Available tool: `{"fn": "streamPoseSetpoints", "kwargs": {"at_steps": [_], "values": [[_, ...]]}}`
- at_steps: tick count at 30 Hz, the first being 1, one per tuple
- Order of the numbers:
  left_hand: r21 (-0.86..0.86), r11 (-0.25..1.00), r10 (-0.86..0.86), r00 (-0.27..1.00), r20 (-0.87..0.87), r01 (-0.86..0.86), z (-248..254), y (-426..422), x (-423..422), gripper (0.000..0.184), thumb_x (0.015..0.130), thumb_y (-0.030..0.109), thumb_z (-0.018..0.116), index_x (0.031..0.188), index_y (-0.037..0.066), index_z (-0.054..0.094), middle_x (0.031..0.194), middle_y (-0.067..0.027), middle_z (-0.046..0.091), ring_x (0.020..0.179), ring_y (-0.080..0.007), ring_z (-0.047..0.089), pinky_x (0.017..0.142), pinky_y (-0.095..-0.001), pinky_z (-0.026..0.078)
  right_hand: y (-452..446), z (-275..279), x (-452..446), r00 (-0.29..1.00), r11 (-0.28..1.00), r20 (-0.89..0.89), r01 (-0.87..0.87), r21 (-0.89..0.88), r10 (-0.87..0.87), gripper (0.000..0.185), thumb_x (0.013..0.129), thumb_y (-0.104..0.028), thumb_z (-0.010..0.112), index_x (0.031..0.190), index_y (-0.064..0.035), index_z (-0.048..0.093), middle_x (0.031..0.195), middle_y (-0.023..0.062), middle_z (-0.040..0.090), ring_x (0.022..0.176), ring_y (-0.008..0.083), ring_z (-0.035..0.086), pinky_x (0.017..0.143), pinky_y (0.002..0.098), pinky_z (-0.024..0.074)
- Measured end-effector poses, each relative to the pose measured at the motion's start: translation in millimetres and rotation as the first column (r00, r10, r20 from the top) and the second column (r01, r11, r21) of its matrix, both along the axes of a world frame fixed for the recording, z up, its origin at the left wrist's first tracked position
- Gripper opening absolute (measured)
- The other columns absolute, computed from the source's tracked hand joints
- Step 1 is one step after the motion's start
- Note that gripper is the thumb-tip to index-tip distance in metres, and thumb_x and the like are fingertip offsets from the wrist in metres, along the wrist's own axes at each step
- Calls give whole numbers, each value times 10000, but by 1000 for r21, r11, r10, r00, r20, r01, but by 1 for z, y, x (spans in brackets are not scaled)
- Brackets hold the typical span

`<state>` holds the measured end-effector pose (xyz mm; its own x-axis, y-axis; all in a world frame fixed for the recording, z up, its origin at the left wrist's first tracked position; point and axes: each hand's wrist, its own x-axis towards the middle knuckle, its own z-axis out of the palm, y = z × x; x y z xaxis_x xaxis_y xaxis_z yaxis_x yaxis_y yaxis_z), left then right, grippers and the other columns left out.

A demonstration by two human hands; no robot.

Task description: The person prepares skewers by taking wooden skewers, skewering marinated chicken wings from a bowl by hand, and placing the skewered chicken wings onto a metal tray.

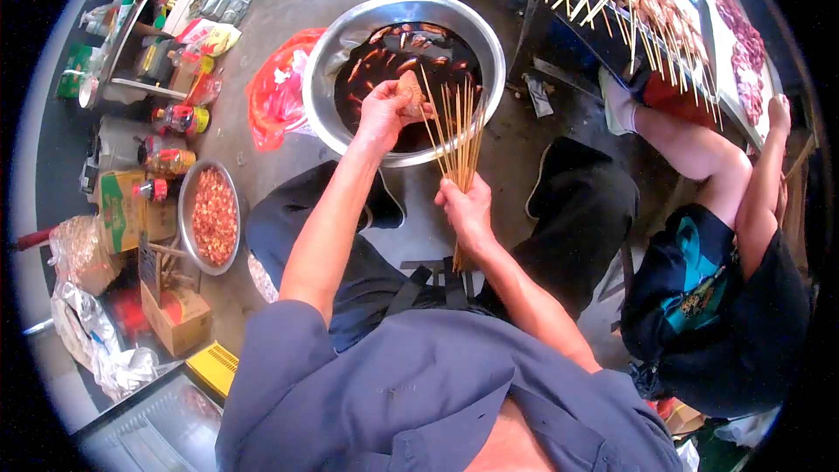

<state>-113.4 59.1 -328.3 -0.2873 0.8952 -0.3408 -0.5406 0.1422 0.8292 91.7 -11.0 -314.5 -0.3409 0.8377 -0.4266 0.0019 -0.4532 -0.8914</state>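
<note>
My left hand (pixel 384 115) is closed around a brownish piece of meat (pixel 408 92), held over the near part of a large metal basin (pixel 316 79). Dark brown liquid (pixel 415 61) fills the basin, with several pale and reddish pieces floating in it. A bundle of thin wooden skewers (pixel 461 144) is gripped in my right hand (pixel 465 203), just in front of the basin. The skewers fan out upward over its near rim, and one leans toward the meat. Whether that skewer touches the meat I cannot tell.
A red plastic bag (pixel 271 100) lies left of the basin. Nearer stands a bowl of chopped reddish pieces (pixel 214 214), beside bottles (pixel 182 118) and boxes. On the right, a tray of skewered meat (pixel 647 9) overhangs another seated person (pixel 725 297); raw meat (pixel 743 57) lies beyond.
</note>
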Motion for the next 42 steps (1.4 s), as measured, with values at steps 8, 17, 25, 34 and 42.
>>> {"fn": "streamPoseSetpoints", "kwargs": {"at_steps": [8,17,25,34,42], "values": [[-51,995,-79,995,53,82,2,-6,22,190,881,-11,526,1070,3,515,988,-141,613,815,-296,671,731,-429,585,9,-1,-3,997,996,-24,68,-59,-70,67,853,-111,547,840,-45,547,628,16,576,538,100,510,502,261,411],[-106,926,-375,915,-148,362,36,-8,17,263,831,114,668,1059,10,588,945,-61,615,868,-166,627,752,-339,550,20,-2,-5,964,979,-181,180,-97,-195,55,884,-119,573,897,-70,553,641,-5,574,481,60,449,424,220,339],[-501,859,-500,-369,-783,-102,-24,-10,-62,280,722,92,566,993,84,633,994,-146,658,943,-349,618,820,-437,489,15,-8,-4,986,992,-117,119,-39,-122,76,885,-136,572,872,-63,554,657,-4,587,525,60,467,473,224,371],[-499,866,-444,526,-726,42,-31,1,-68,225,758,130,634,948,14,666,853,-133,673,813,-254,660,720,-366,517,8,-12,-5,988,996,-123,87,-28,-90,71,895,-129,575,885,-66,543,631,6,572,453,42,425,395,189,322],[-145,989,-54,996,-74,43,12,4,-42,235,906,44,512,1136,0,489,995,-158,626,836,-293,657,675,-416,566,7,-4,-4,998,1000,-55,7,-28,-8,80,881,-127,561,900,-50,568,661,-1,583,566,76,501,508,235,397]]}}
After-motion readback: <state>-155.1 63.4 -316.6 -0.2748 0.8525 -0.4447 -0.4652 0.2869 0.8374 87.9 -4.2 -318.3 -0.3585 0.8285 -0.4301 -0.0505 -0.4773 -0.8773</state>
